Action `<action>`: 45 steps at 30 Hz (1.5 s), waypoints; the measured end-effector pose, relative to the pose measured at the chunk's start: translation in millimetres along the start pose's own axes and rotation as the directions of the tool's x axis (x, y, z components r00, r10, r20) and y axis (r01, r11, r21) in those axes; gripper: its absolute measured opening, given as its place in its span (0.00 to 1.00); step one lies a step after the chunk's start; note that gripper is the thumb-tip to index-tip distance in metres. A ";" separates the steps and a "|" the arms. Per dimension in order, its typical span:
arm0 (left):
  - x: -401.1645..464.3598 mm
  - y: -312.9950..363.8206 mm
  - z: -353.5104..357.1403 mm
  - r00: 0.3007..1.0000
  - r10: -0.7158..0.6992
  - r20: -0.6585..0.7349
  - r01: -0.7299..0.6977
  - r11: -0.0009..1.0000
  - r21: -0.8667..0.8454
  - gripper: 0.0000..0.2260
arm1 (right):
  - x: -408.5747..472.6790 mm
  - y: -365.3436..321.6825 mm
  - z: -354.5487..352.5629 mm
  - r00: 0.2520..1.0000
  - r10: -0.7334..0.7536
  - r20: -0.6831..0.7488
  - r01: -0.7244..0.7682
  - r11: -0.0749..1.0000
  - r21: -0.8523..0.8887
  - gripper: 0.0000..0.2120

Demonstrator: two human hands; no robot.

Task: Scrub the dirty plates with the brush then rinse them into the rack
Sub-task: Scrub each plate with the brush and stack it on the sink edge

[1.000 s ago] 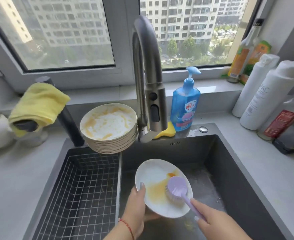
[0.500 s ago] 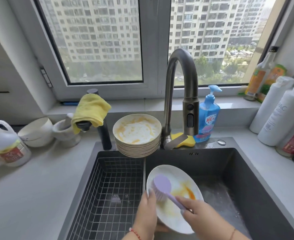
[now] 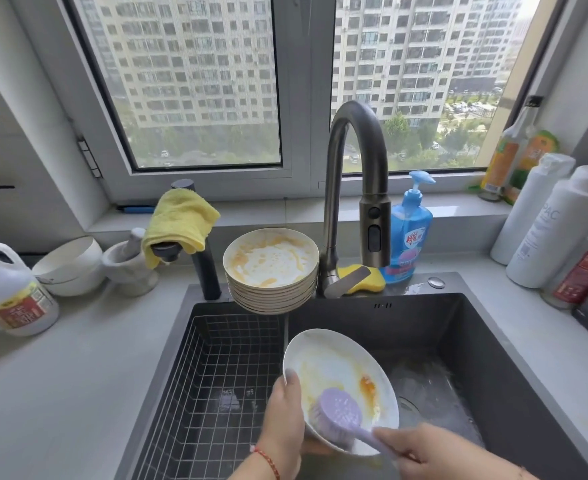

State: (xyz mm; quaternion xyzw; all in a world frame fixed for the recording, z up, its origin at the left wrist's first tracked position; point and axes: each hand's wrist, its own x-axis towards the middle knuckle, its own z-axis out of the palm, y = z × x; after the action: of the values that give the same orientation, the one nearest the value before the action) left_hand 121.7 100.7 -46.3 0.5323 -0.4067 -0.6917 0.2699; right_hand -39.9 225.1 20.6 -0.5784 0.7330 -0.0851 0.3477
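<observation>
The right hand [image 3: 438, 452] is closing its grip around the lilac handle of the brush [image 3: 339, 415], whose round head is lying on the lower part of the plate [image 3: 337, 375], just left of an orange smear. The left hand [image 3: 282, 420] is gripping that plate at its left rim, thumb lying over the edge on the front face, the other fingers hidden behind; a red cord is circling the wrist. The plate is tilting toward the person and hanging over the right basin of the sink [image 3: 493, 358], its top edge sitting just beside the divider between the two basins. To the right of the plate the basin floor is lying open and wet as far as the far wall, with what seems to be the drain showing beside the plate's rim, though it is blurred. To the left, the wire rack [image 3: 216, 375] is filling the other basin, holding no dishes. Behind the plate, a stack of dirty plates [image 3: 272, 271] is sitting on the sink's back edge, overhanging the divider, just left of the faucet [image 3: 355, 188], whose spout is hanging above the right basin, well apart from the held plate. A blue soap bottle [image 3: 410, 233] is standing on the desk [image 3: 60, 375] behind the faucet.
</observation>
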 end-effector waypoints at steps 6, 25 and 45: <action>-10.6 -8.0 8.7 0.995 -0.011 0.095 0.008 0.999 0.031 0.21 | 21.6 -25.1 0.3 0.967 0.123 -0.223 -0.094 0.986 0.136 0.16; -21.9 3.0 13.1 0.993 0.040 0.115 -0.042 0.999 0.015 0.22 | 15.1 -24.4 -23.9 0.983 0.146 -0.110 -0.121 0.970 0.209 0.14; -16.1 14.1 22.7 0.990 0.021 0.142 -0.024 1.000 0.016 0.18 | 8.2 -25.9 -43.1 0.970 0.193 -0.150 -0.176 0.977 0.119 0.18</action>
State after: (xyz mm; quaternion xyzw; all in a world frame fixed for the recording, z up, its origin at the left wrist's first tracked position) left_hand 103.8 112.6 -23.7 0.4798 -0.4370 -0.7209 0.2433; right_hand -46.5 197.5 63.0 -0.4799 0.8039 -0.1369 0.3236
